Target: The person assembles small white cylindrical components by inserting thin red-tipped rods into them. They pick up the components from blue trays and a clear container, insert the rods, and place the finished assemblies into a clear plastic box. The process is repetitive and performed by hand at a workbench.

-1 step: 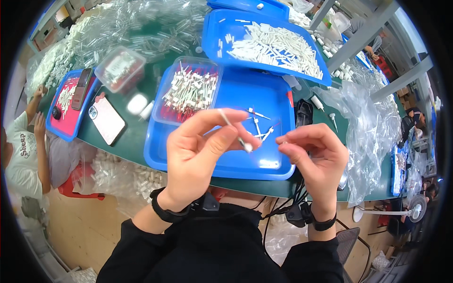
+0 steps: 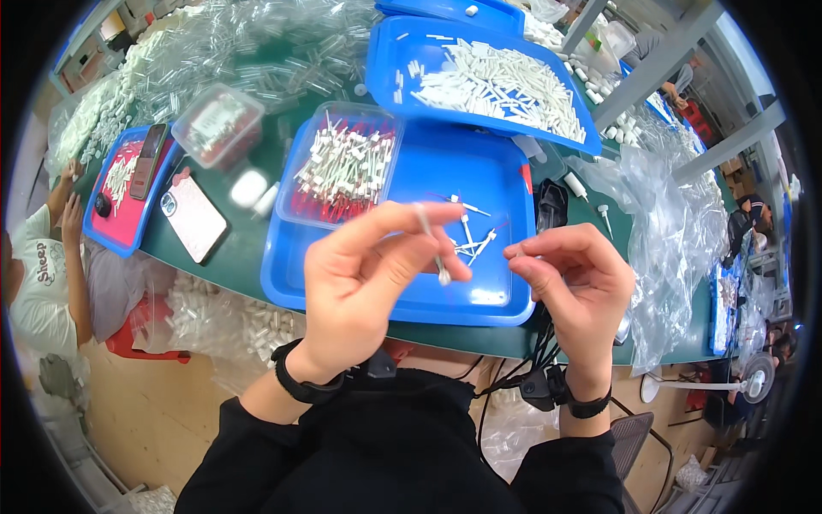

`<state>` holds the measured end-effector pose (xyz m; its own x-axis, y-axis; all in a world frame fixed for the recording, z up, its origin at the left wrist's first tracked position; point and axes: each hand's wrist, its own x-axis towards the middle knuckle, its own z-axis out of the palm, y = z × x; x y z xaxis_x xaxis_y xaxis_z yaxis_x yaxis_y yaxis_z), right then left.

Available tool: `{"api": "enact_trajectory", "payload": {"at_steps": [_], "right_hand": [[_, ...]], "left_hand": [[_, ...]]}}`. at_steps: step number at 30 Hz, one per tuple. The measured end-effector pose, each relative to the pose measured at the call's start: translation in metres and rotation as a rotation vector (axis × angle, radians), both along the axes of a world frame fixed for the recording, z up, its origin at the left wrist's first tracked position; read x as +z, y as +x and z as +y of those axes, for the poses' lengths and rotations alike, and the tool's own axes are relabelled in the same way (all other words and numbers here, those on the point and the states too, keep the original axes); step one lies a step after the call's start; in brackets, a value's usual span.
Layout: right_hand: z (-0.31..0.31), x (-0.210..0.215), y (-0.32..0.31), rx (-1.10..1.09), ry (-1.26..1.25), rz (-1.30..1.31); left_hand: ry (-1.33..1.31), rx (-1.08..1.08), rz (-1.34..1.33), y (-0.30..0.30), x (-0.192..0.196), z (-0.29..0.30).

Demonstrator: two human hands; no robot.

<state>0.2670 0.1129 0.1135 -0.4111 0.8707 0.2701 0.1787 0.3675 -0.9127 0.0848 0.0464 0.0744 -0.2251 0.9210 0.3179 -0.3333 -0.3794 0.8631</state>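
Observation:
My left hand (image 2: 364, 278) is closed on a thin white stick (image 2: 432, 247), pinched between thumb and fingers. A small white knob sits at the stick's lower end. To its right, my right hand (image 2: 578, 278) has thumb and fingertips pressed together; whatever they hold is too small to make out. Both hands hover above a blue tray (image 2: 419, 300). Several thin white sticks (image 2: 469, 231) lie scattered in that tray, just behind and between my hands. A clear plastic box (image 2: 342, 167) full of white-and-red stick pieces sits in the tray's left part.
A second blue tray (image 2: 394, 77), heaped with white tubes (image 2: 505, 90), overlaps the far edge. Left are a pink phone (image 2: 195, 216), a lidded clear box (image 2: 218, 126) and a small tray (image 2: 130, 224). Clear bags (image 2: 676, 248) lie right. A co-worker (image 2: 47, 265) is at far left.
The stick in my left hand has turned more upright, its knob shifting slightly left and down. My right hand has barely moved.

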Motion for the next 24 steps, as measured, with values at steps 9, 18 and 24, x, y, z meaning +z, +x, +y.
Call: {"api": "enact_trajectory", "payload": {"at_steps": [9, 18, 24], "right_hand": [[0.003, -0.001, -0.004, 0.128, 0.213, 0.098], [0.005, -0.007, -0.001, 0.085, 0.324, 0.047], [0.003, -0.010, -0.002, 0.068, 0.325, 0.020]], "left_hand": [[0.127, 0.139, 0.659, 0.000, 0.012, 0.003], [0.210, 0.244, 0.835, 0.000, 0.010, 0.003], [0.232, 0.262, 0.877, 0.001, 0.010, 0.002]]}}
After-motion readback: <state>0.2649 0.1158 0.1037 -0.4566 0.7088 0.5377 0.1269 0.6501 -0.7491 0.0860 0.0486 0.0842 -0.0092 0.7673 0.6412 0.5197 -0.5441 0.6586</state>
